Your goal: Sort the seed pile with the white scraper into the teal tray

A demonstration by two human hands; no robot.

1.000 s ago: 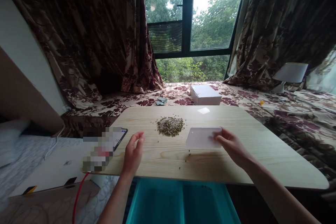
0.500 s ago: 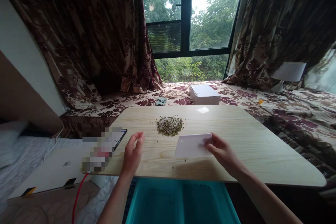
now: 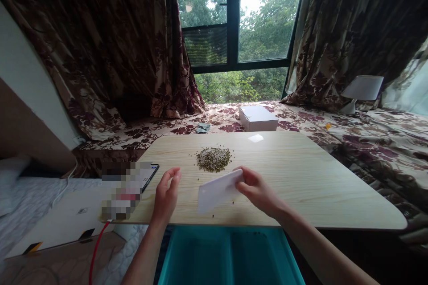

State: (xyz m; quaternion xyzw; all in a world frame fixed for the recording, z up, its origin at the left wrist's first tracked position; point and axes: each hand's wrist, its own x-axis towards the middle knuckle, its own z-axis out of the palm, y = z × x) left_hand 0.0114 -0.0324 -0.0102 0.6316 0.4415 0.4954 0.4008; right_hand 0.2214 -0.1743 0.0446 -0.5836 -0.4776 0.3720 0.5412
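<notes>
My right hand (image 3: 256,187) grips a thin white plastic scraper (image 3: 216,193) by its right end, tilted above the table's near half. A pile of small green beans mixed with white rice-like grains (image 3: 214,159) lies on the wooden table (image 3: 301,173), just beyond the scraper. A few loose beans are scattered nearer the front edge. To the left of the scraper, my left hand (image 3: 167,193) hovers with loosely curled fingers, the thumb apart and nothing visible in it.
Below the table's front edge stands a teal bin (image 3: 230,254) with two compartments; a few dark bits lie in the right one. A phone (image 3: 150,178), partly blurred out, rests at the table's left with a red cable (image 3: 96,249). Behind are a white box (image 3: 259,118) and a lamp (image 3: 363,89).
My right hand has carried the scraper left and nearer to me, turning it so its free end points toward the front edge. My left hand has hardly moved.
</notes>
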